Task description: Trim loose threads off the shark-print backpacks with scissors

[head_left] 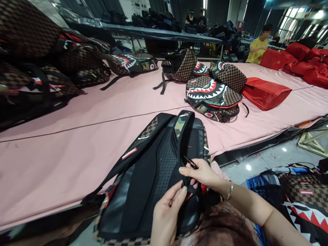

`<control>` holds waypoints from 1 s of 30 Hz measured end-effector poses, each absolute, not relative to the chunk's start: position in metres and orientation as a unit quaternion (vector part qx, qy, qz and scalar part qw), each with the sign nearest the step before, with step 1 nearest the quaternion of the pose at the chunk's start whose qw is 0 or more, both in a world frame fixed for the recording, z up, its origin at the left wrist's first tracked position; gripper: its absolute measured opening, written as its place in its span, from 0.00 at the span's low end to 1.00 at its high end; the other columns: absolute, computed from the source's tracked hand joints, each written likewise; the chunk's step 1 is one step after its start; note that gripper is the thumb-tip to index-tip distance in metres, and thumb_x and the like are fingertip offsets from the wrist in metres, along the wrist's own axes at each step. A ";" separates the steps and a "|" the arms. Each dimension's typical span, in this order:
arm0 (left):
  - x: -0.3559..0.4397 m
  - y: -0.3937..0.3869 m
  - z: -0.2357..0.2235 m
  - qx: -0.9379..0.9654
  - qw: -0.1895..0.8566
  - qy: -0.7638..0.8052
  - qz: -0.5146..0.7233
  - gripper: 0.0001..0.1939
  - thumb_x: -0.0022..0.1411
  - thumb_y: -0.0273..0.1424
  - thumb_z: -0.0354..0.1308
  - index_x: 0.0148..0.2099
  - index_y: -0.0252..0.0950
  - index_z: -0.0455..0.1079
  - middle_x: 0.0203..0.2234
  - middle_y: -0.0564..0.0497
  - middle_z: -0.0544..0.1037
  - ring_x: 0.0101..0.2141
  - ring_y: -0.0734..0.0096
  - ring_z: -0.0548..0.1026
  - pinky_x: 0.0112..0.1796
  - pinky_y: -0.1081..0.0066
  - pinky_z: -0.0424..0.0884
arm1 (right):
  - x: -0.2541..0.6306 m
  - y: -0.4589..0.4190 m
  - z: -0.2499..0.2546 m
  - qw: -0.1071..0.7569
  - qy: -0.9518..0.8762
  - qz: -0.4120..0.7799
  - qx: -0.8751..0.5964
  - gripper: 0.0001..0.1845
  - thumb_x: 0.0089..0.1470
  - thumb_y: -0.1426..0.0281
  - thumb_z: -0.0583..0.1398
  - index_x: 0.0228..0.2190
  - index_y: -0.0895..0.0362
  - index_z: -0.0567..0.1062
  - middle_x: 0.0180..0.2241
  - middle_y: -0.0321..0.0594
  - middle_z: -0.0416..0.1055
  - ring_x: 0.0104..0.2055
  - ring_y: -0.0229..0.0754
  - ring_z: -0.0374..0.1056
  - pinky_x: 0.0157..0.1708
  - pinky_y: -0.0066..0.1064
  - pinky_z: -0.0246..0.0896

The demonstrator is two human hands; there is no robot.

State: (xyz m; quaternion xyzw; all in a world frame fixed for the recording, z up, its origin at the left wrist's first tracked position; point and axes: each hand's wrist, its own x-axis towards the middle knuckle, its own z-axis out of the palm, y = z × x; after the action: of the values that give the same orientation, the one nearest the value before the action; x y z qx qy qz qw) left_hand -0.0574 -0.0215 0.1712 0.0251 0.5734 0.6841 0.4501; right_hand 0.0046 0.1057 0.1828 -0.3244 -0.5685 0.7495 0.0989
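Note:
A backpack (143,177) lies with its black padded back panel up, near the table's front edge and against my body. Its trim is brown checkered, and its shoulder straps have camouflage and checkered patches. My left hand (170,208) pinches a black strap (185,184) at the lower end of the right shoulder strap. Just above it, my right hand (202,172) grips the same strap between thumb and fingers. A small dark pointed tool (191,162), resembling thread snips, sticks out of that hand toward the upper left. The fingers hide part of the strap and most of the tool.
Shark-mouth backpacks (212,92) lie farther back on the pink-covered table (64,153), with a red bag (266,92) beside them. More backpacks are piled at left (33,65). A blue crate (252,184) and another backpack (304,201) are low at right. A person in yellow (257,48) is beyond.

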 end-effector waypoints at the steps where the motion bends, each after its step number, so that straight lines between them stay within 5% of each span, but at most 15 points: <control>1: -0.058 -0.022 0.169 0.026 0.446 0.581 0.680 0.25 0.36 0.36 0.71 0.39 0.32 0.76 0.33 0.44 0.80 0.37 0.58 0.76 0.41 0.65 0.72 | 0.004 0.106 0.183 0.099 -0.577 0.743 -0.325 0.24 0.40 0.50 0.63 0.22 0.57 0.62 0.16 0.26 0.58 0.14 0.28 0.57 0.11 0.18 0.54; 8: -0.058 -0.021 0.175 -0.020 0.484 0.534 0.693 0.23 0.37 0.35 0.71 0.39 0.34 0.76 0.33 0.45 0.80 0.39 0.58 0.76 0.38 0.69 0.72 | 0.008 0.109 0.176 0.112 -0.659 0.686 -0.287 0.18 0.46 0.55 0.61 0.31 0.57 0.67 0.27 0.31 0.64 0.17 0.29 0.62 0.15 0.20 0.57; 11: -0.059 -0.019 0.183 -0.025 0.492 0.514 0.702 0.20 0.40 0.34 0.69 0.38 0.33 0.76 0.33 0.44 0.80 0.38 0.57 0.77 0.36 0.69 0.73 | 0.020 0.111 0.171 0.214 -0.723 0.604 -0.258 0.15 0.49 0.64 0.60 0.40 0.53 0.66 0.34 0.33 0.66 0.28 0.33 0.67 0.28 0.25 0.63; 14: -0.062 -0.017 0.184 -0.028 0.508 0.490 0.707 0.17 0.42 0.31 0.68 0.38 0.32 0.76 0.32 0.43 0.80 0.38 0.56 0.77 0.36 0.66 0.74 | 0.035 0.114 0.164 0.315 -0.799 0.459 -0.226 0.07 0.53 0.69 0.58 0.37 0.54 0.70 0.33 0.36 0.68 0.35 0.38 0.65 0.37 0.29 0.60; 20: -0.060 -0.013 0.180 -0.035 0.516 0.464 0.719 0.16 0.42 0.29 0.68 0.37 0.32 0.75 0.32 0.44 0.80 0.37 0.57 0.77 0.38 0.65 0.74 | 0.048 0.120 0.145 0.376 -0.868 0.301 -0.119 0.11 0.57 0.63 0.55 0.36 0.56 0.72 0.30 0.42 0.71 0.33 0.42 0.65 0.35 0.34 0.60; 30: -0.058 -0.013 0.177 -0.034 0.518 0.457 0.722 0.16 0.44 0.29 0.67 0.38 0.33 0.75 0.34 0.45 0.79 0.35 0.62 0.77 0.38 0.67 0.74 | 0.041 0.113 0.150 0.415 -0.867 0.243 -0.129 0.13 0.57 0.61 0.56 0.35 0.58 0.72 0.29 0.43 0.72 0.32 0.41 0.66 0.32 0.32 0.59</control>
State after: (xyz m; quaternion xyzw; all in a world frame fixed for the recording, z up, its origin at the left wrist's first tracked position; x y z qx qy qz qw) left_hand -0.0581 -0.0132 0.1765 -0.0339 0.4572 0.7224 0.5177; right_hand 0.0406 0.1129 0.1497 -0.1290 -0.8674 0.2433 0.4145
